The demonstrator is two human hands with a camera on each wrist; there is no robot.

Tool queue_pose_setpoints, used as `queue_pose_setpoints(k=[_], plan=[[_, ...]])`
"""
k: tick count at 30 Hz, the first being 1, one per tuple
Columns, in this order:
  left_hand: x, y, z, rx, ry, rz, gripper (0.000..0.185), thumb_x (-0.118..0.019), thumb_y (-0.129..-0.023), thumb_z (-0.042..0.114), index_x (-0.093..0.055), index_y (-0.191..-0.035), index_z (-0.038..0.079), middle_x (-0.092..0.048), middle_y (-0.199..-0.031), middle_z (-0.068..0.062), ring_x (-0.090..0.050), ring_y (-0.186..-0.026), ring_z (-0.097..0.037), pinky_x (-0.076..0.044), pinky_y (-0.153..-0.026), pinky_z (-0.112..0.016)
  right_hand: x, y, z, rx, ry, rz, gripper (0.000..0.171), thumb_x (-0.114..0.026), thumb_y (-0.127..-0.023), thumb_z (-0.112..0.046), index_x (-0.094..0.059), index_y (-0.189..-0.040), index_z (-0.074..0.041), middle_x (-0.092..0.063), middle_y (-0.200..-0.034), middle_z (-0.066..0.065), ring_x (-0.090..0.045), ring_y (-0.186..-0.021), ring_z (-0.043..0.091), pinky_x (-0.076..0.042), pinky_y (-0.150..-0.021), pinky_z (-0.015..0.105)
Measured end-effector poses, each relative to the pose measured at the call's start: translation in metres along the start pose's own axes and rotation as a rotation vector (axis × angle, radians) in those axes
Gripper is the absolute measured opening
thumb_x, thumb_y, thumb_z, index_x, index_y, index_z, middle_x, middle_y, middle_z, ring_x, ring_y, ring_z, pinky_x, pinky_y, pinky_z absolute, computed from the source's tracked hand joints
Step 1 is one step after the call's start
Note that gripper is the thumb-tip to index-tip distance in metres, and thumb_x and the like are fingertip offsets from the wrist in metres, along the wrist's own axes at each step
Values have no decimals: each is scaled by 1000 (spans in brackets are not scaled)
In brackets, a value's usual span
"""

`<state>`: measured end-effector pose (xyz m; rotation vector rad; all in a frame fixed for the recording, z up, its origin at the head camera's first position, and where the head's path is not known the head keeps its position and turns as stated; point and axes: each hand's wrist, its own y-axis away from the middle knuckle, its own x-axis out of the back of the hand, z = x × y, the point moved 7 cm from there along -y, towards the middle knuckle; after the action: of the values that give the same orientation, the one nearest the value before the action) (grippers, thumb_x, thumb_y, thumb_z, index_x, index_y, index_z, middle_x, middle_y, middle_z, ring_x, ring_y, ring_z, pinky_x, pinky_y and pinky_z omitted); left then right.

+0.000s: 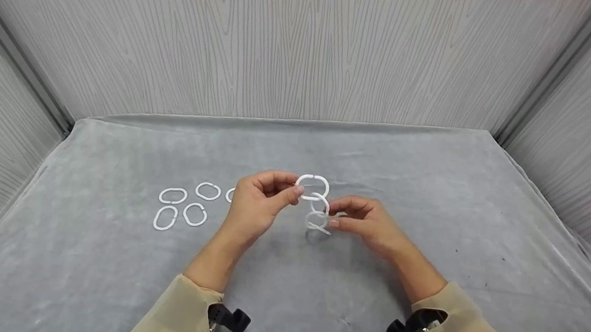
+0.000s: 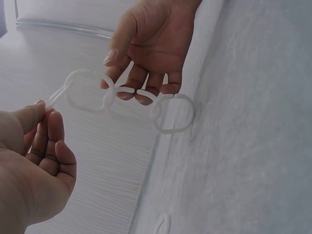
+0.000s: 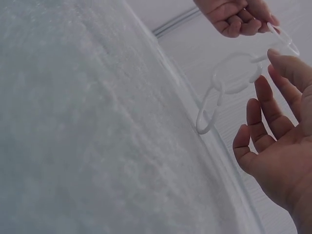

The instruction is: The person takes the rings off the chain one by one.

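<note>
A short chain of white oval plastic links hangs between the hands over the table. My left hand (image 1: 254,211) pinches the top link (image 1: 327,186) between thumb and fingers. Below it dangle more joined links, the lowest link (image 2: 173,131) hanging free in the left wrist view. My right hand (image 1: 376,227) is at the right side of the chain, thumb and fingers spread and relaxed. Its fingertips are close to a middle link (image 3: 239,54); whether they touch it is unclear. Small gaps show in some links.
Several loose white links, among them one oval link (image 1: 164,229), lie on the left of the grey cloth-covered table (image 1: 101,266). One is partly hidden behind my left hand. Wood-patterned panels (image 1: 285,46) enclose the back and sides.
</note>
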<state>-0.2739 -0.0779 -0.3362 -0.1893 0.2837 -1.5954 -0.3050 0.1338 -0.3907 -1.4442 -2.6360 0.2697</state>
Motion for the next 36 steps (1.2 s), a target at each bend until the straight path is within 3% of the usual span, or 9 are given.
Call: queue_pose_setpoints(k=[4,10,14,20,28,36], plan=[[-1,0,-1,8,27,47,14,-83,-90,-1,-79,-104,-2,-75,-85,-7,-70,-76,-18,-56,-71,-27,3,-1,-2,24,28,51,36,-77,-88,7,-65,-119,20,-75,-106,1,-70,-100,17,-58,-87,28],[-5,0,-5,32,74,116,17,-83,-90,-1,-78,-106,-3,-75,-85,-7,-71,-75,-18,-57,-73,-27,3,-2,-5,56,35,105,38,-79,-87,8,-64,-121,20,-76,-108,4,-71,-100,22,-59,-87,30],[-8,1,-6,46,94,150,17,-83,-90,-1,-78,-106,-3,-75,-86,-7,-72,-75,-18,-58,-74,-27,2,-3,-7,69,34,135,41,-80,-88,8,-63,-123,21,-75,-111,10,-71,-98,23,-60,-86,31],[-11,1,-8,72,117,175,17,-83,-91,1,-79,-107,-1,-76,-88,-8,-72,-76,-19,-58,-76,-28,3,-2,-9,85,34,176,34,-82,-87,8,-70,-119,13,-71,-114,26,-71,-99,29,-60,-85,32],[-14,2,-8,60,115,179,18,-84,-91,2,-79,-107,-1,-76,-88,-9,-72,-76,-20,-58,-75,-28,-1,0,-11,98,45,147,42,-82,-87,7,-63,-121,21,-75,-109,6,-70,-99,23,-59,-86,30],[-16,2,-8,72,125,163,18,-84,-90,1,-79,-107,-1,-75,-88,-9,-72,-76,-20,-59,-78,-30,-1,0,-13,120,53,154,27,-81,-87,8,-72,-112,13,-75,-107,7,-70,-99,18,-59,-86,29]])
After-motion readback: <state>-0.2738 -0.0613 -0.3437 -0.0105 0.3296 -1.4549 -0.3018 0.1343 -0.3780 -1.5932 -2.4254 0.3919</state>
